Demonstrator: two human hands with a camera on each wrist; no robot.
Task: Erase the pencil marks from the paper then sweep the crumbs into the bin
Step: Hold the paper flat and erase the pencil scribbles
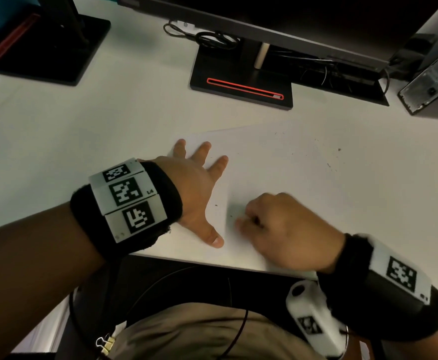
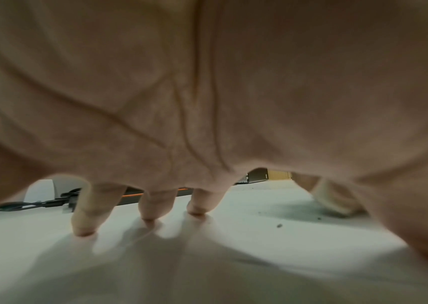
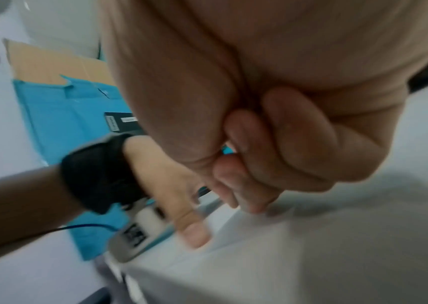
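Left hand (image 1: 194, 188) flat, fingers spread, pinning paper (image 1: 277, 162). Right hand (image 1: 282, 224) grip curled on pale eraser (image 2: 333, 200), just right of left thumb. Crumbs (image 1: 329, 157) scattered up-right of my right hand.

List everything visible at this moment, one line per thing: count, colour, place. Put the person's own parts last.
paper: one, white, on the desk, pressed by the left hand
crumbs: many, dark specks, scattered over the paper's right part
eraser: one, whitish, in the right hand, seen only from the left wrist
desk: one, white
monitor stands: two, black with red slots, far side of desk
cables: several, black, behind the middle stand
computer case: one, grey, far right
blue box: one, left of the desk
left hand: fingers spread flat on paper
right hand: curled, blurred, on paper
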